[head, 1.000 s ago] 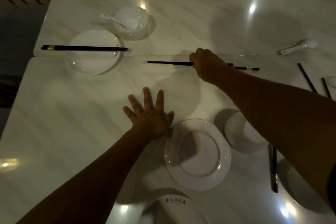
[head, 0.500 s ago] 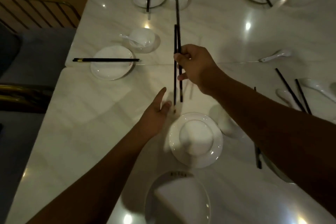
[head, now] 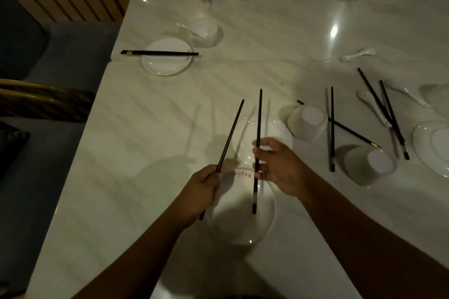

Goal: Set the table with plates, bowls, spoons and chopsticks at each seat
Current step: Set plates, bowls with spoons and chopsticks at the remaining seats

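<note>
I've split the pair: my left hand (head: 205,193) grips the left chopstick (head: 230,133), my right hand (head: 279,168) pinches the right chopstick (head: 259,119), both above the red-lettered plate (head: 239,232). I'd judge they get laid there next.

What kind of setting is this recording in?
Probably a restaurant dining room: a long white table laid with several matching place settings, like the plate with chopsticks across it, and cushioned metal-framed chairs alongside.
</note>
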Tool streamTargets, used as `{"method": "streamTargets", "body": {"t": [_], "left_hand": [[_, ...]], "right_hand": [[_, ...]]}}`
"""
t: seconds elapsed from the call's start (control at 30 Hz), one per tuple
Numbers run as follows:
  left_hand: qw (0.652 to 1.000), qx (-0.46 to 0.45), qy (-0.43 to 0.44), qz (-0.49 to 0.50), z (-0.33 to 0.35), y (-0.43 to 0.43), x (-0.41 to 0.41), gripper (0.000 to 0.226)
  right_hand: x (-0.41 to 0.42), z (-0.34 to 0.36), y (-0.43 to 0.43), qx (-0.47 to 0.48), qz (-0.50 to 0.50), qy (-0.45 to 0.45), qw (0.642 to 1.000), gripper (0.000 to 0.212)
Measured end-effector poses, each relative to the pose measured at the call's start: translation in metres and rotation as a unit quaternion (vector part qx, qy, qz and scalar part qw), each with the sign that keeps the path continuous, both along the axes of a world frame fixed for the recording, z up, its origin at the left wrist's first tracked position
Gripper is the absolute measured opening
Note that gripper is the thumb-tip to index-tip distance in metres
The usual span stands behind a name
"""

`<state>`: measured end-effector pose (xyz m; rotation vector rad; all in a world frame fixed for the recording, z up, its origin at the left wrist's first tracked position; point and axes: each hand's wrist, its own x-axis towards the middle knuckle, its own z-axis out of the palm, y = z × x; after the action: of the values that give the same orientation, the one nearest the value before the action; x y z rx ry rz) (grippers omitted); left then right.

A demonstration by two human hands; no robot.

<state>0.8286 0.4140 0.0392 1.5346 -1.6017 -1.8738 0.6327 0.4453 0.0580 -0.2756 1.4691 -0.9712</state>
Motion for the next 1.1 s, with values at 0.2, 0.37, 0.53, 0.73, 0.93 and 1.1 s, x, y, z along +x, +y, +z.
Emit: {"method": "streamTargets", "body": {"t": [0.2, 0.37, 0.53, 0.73, 0.93, 1.1], "left_hand": [[0.995, 0.083, -0.030, 0.045, -0.006, 0.046, 0.018, 0.024], [0.996, 0.015, -0.093, -0.007, -0.018, 0.057, 0.019, 0.018], [0.983, -0.042, -0.151, -0.090, -0.034, 0.060, 0.015, 0.015], [0.965, -0.087, -0.179, -0.168, -0.042, 0.061, 0.003, 0.011], [0.972, -0.074, -0.157, -0.158, -0.049, 0.062, -0.001, 0.007], [0.969, -0.081, -0.157, -0.175, -0.052, 0.065, -0.009, 0.009]], "right_hand": [[0.028, -0.020, 0.071, 0.080, 0.087, 0.097, 0.988, 0.017], [0.047, -0.033, 0.080, 0.072, 0.133, 0.182, 0.972, 0.004], [0.056, -0.047, 0.072, 0.064, 0.152, 0.251, 0.954, 0.008], [0.058, -0.060, 0.069, 0.063, 0.169, 0.273, 0.945, 0.017], [0.055, -0.071, 0.069, 0.061, 0.147, 0.292, 0.943, 0.014], [0.054, -0.075, 0.070, 0.047, 0.131, 0.313, 0.940, 0.007]]}}
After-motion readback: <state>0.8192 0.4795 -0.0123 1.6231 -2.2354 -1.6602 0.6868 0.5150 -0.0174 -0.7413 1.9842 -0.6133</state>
